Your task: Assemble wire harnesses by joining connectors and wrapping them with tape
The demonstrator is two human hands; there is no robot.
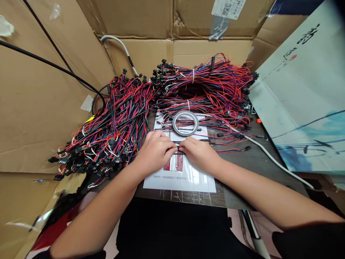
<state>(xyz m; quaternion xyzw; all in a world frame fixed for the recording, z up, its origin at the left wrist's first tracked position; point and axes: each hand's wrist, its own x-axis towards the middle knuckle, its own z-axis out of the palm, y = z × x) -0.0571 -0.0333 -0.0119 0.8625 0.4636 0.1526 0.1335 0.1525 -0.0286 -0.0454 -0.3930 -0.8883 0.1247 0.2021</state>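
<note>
My left hand (155, 151) and my right hand (198, 154) meet over the white printed sheet (153, 182), their thumbs and forefingers closed in a pinch. A thin dark piece of a wire harness (178, 149) shows between the fingertips; its details are too small to make out. Red and dark wires stretch right from beside my right hand to a black connector (247, 148). Just beyond the fingers, a grey roll of tape (174, 124) lies flat over the sheet and some wires. My palms hide part of the sheet.
A large heap of wire harnesses (129, 115) covers the table's left side. Tied bundles (199, 77) are stacked at the back. A white cable (265, 151) crosses the right side. Cardboard walls (145, 18) and a pale printed panel (304, 90) enclose the table (237, 169).
</note>
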